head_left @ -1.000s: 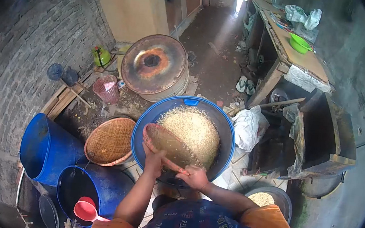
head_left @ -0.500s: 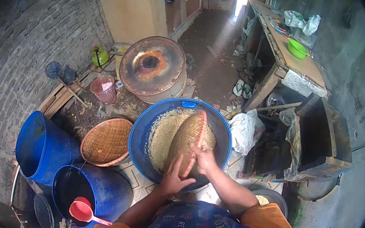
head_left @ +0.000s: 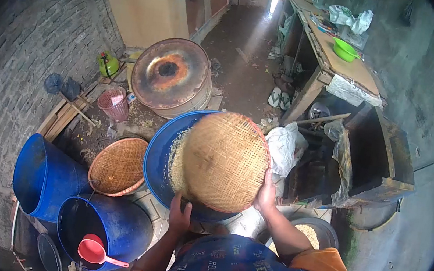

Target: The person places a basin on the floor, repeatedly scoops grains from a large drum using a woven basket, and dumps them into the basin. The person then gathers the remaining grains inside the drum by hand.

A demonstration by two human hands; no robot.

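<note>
- Your left hand (head_left: 179,218) grips the near rim of the woven tray (head_left: 223,160), fingers curled round the edge.
- Your right hand (head_left: 266,193) lies flat and spread against the tray's right rim.
- The tray is tipped upside down over the blue tub (head_left: 161,156); grain (head_left: 175,155) shows in the tub along the tray's left edge.
- A second woven basket (head_left: 118,165) sits just left of the tub, on the tiled floor (head_left: 156,212).
- Two blue barrels (head_left: 41,176) stand at your left; a pink scoop (head_left: 94,252) rests in the nearer one.
- Beyond the tub a rusty drum (head_left: 169,75) stands on the dirt floor, a brick wall (head_left: 15,56) to its left.
- A wooden worktop (head_left: 344,67) at the right carries a green bowl (head_left: 344,49).
- A pan of grain (head_left: 309,234) sits by your right elbow.
</note>
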